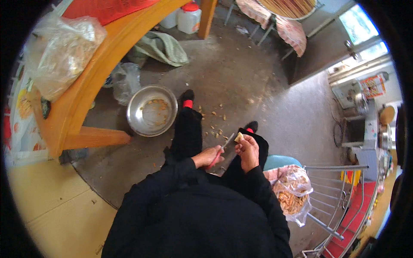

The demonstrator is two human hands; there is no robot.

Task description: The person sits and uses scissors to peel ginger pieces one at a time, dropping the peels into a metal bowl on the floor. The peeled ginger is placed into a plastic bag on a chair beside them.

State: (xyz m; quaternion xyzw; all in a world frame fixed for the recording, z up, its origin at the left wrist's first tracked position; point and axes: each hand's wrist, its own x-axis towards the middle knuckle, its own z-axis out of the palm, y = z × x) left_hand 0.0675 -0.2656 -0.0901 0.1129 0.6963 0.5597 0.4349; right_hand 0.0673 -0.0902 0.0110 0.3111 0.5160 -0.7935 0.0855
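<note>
My left hand (209, 157) is closed around the red handle of a small knife (228, 140), its blade pointing up and to the right. Between the thumb and fingers of my right hand (248, 153) is a small pale yellowish piece of food (239, 137), just beside the blade tip. What kind of food it is I cannot tell. Scraps (219, 132) lie scattered on the floor between my feet. To the left of my legs stands a steel basin (152, 110) with several brownish pieces on its bottom.
A wooden table (87, 61) carrying a plastic bag (64, 54) curves along the left. On my right, a clear bag of tan pieces (292, 198) rests on a metal-framed seat (280, 162). A sack (164, 48) lies under the table. Beyond stands a door (309, 58).
</note>
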